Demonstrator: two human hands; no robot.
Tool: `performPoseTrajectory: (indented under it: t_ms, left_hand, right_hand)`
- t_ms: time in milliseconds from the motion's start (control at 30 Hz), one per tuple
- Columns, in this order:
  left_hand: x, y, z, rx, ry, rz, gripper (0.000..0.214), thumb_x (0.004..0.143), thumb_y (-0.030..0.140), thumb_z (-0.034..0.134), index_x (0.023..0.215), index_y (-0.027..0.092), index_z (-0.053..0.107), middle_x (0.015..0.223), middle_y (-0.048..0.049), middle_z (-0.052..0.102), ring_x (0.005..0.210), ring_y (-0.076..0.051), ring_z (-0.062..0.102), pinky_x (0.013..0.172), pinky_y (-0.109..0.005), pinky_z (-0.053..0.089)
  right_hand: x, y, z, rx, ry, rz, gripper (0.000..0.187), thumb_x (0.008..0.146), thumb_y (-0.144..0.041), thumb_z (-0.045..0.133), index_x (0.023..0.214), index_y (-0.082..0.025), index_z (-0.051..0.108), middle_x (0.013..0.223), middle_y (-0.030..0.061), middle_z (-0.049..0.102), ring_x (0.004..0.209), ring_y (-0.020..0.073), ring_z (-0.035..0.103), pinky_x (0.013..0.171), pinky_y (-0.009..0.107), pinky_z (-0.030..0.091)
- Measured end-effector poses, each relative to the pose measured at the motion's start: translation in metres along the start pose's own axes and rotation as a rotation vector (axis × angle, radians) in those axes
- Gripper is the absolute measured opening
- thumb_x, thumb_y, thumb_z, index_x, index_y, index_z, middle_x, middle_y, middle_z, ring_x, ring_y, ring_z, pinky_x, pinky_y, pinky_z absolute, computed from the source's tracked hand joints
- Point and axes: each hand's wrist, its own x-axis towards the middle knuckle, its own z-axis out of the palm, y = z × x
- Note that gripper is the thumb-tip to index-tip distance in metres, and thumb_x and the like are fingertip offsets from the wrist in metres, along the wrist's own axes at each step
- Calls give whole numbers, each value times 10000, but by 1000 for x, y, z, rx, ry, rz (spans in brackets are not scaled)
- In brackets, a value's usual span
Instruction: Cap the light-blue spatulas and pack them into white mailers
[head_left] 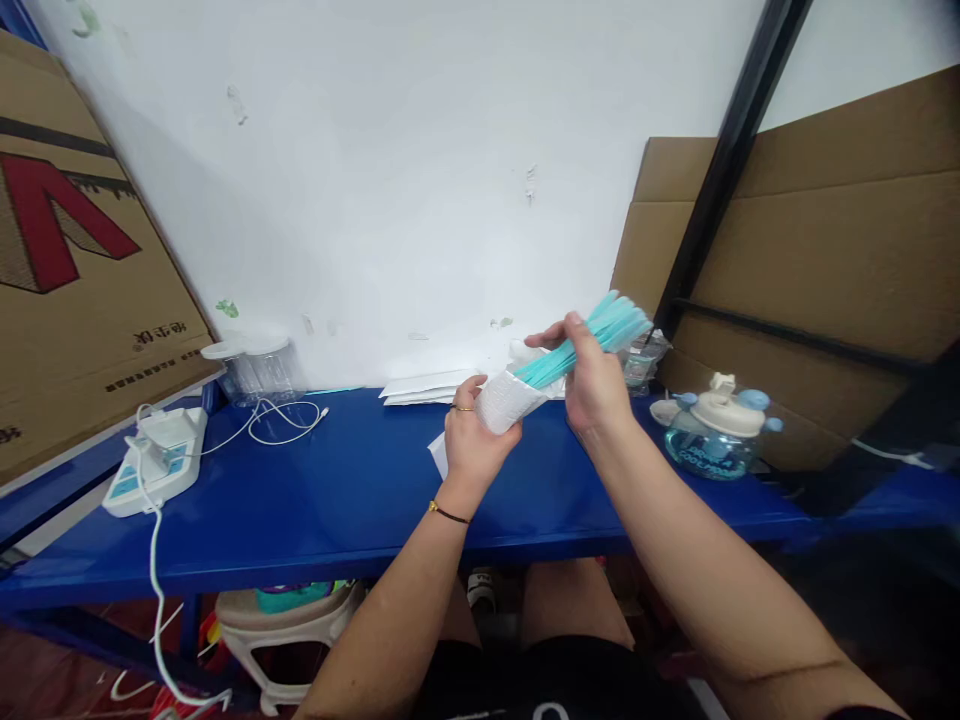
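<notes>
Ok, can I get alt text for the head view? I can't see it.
A person's right hand grips a bundle of thin turquoise strips, their lower ends at the mouth of a white sleeve in the left hand, above a blue table. A white power strip sits at left, a blue-tinted bottle at right.

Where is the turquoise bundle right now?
In the head view, right of centre: the turquoise bundle is in the right hand, its lower end at the mouth of the white wrapper in the left hand.
</notes>
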Motion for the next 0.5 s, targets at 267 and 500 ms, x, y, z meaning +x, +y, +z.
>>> performPoseTrajectory:
  t_ms: [267,500]
  left_hand:
    - [1,0,3,-165,130,-56,688,604,280,717,1207,229,388,981,-25,608,841,-180,610,717,-273,466]
    - [1,-7,0,-190,169,-85,702,599,291,727,1209,222,387,1102,-62,589,926,-200,604,771,-294,472]
  right_hand:
    - [-7,2,28,-140,-310,138,314,691,-422,665,918,-207,644,859,0,623,822,166,550,743,290,414]
    - [-9,1,41,-233,-386,101,414,660,-410,696,1016,-225,595,959,17,595,817,163,543,732,306,434]
